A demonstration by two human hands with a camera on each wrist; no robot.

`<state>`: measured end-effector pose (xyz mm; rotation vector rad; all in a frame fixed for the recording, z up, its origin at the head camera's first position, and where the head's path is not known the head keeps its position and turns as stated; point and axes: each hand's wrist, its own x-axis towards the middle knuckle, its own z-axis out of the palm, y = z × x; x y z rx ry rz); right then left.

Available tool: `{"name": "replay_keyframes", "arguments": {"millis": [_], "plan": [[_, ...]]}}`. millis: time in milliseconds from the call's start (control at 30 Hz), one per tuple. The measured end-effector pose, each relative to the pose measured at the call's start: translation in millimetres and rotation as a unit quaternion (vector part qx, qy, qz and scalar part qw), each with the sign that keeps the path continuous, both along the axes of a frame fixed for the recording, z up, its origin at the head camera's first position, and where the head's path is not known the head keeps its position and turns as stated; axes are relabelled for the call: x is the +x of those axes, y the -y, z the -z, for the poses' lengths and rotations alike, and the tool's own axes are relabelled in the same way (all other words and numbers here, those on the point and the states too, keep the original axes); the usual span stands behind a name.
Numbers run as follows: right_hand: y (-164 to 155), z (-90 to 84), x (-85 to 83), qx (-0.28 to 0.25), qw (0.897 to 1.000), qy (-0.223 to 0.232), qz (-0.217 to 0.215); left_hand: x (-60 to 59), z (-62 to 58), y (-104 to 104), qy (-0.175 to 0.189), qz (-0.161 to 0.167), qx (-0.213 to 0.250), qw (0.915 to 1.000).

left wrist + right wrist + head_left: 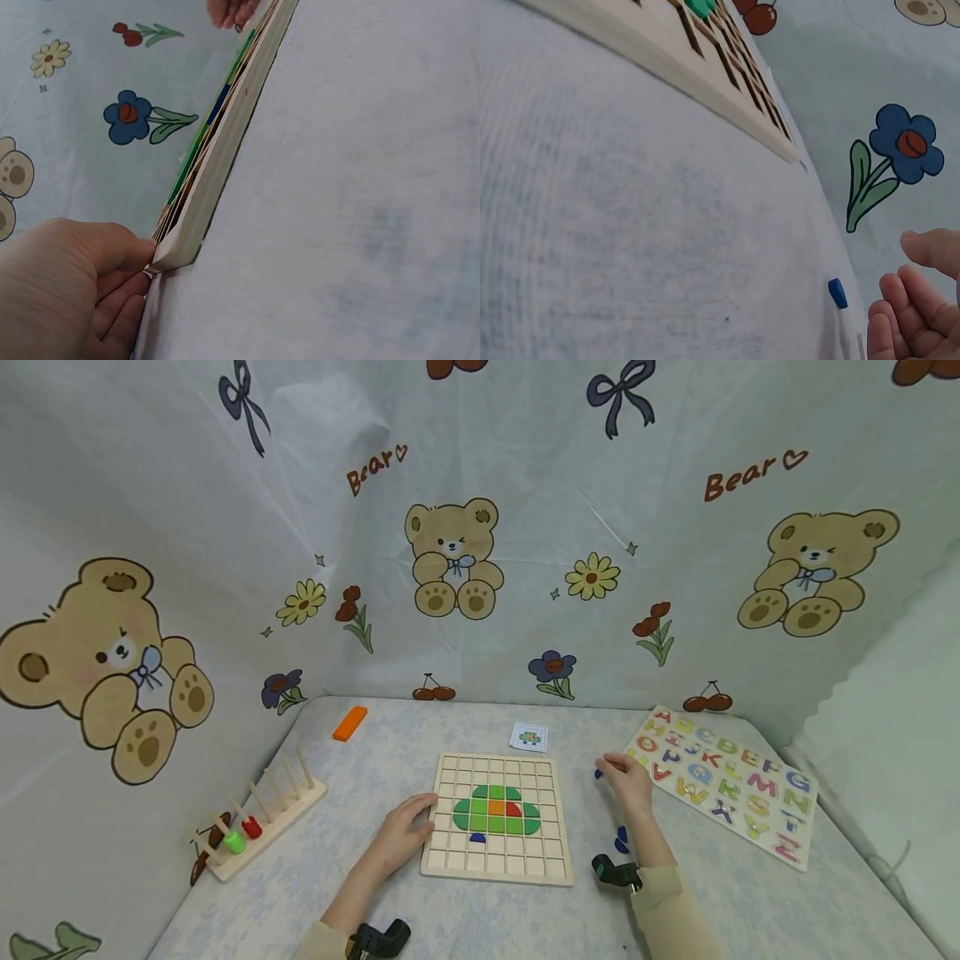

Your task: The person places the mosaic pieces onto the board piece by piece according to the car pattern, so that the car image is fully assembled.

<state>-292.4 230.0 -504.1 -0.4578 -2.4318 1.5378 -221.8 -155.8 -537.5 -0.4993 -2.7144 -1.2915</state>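
Note:
A wooden grid board lies on the table. Green tiles, an orange tile and a red tile make a pattern in its cells, with a blue half-round piece below them. My left hand holds the board's left edge, its thumb at the corner in the left wrist view. Right of the board, my right hand hovers beside another blue piece. In the right wrist view its thumb and fingers are apart, and a blue piece lies near them. Two more blue pieces lie closer to the right wrist.
A small pattern card lies behind the board. At right is an alphabet board. To the left stand a wooden peg rack with green and red beads and an orange block. A bear-printed cloth hangs behind the table.

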Motion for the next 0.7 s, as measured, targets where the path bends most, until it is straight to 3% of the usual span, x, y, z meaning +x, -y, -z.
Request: {"name": "replay_keyframes", "arguments": {"millis": [233, 467, 700], "plan": [[-1, 11.3, -1.9, 0.030, 0.999, 0.004, 0.019, 0.5, -1.2, 0, -0.002, 0.003, 0.000, 1.0000], [1, 20.9, -4.9, 0.081, 0.996, -0.037, 0.006, 0.6, -1.6, 0, 0.001, 0.000, 0.003, 1.0000], [2, 25.7, -10.4, 0.125, 0.991, -0.048, -0.007, -0.5, 0.8, 0, 0.000, -0.001, 0.003, 1.0000]]}}
